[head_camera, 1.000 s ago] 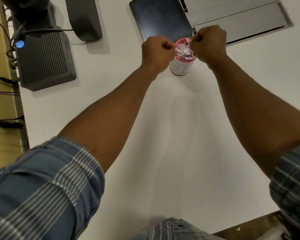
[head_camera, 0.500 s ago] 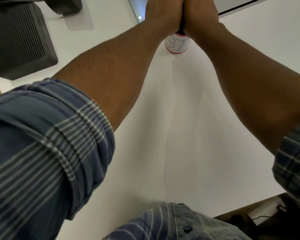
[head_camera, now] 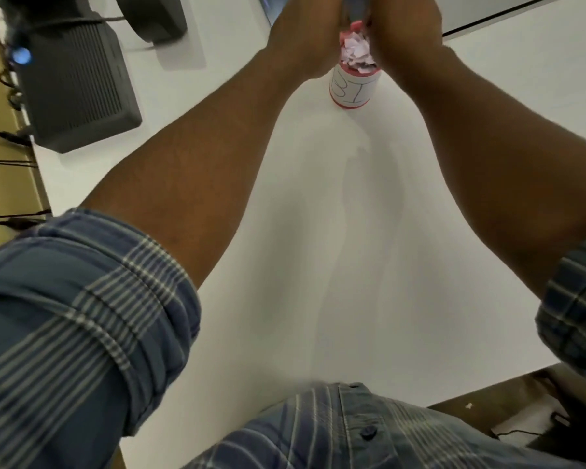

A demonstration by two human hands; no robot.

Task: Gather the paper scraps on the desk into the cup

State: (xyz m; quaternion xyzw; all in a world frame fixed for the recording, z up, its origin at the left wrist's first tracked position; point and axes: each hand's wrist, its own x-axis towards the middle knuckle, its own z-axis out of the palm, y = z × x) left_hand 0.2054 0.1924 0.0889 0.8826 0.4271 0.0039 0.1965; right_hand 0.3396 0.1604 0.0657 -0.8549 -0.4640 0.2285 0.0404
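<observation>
A white cup (head_camera: 352, 89) with a red rim and base and dark handwriting stands upright at the far middle of the white desk (head_camera: 318, 265). It is heaped with pale paper scraps (head_camera: 356, 53) that rise above the rim. My left hand (head_camera: 305, 32) is close against the cup's left side at rim height. My right hand (head_camera: 405, 32) is against its right side, with curled fingertips touching the top scraps. The frame's top edge cuts off both sets of fingers, so whether either hand holds a scrap does not show. No loose scraps show on the desk.
A dark ribbed box (head_camera: 78, 86) with a blue light (head_camera: 20, 55) sits at the far left, cables trailing off the desk's left edge. A dark rounded stand (head_camera: 153, 15) lies behind it. A grey flat device edge (head_camera: 508, 15) is at the far right.
The hands closed together over the cup's mouth half a second ago and have now parted slightly, so the heaped scraps show again. The view has shifted down and closer.
</observation>
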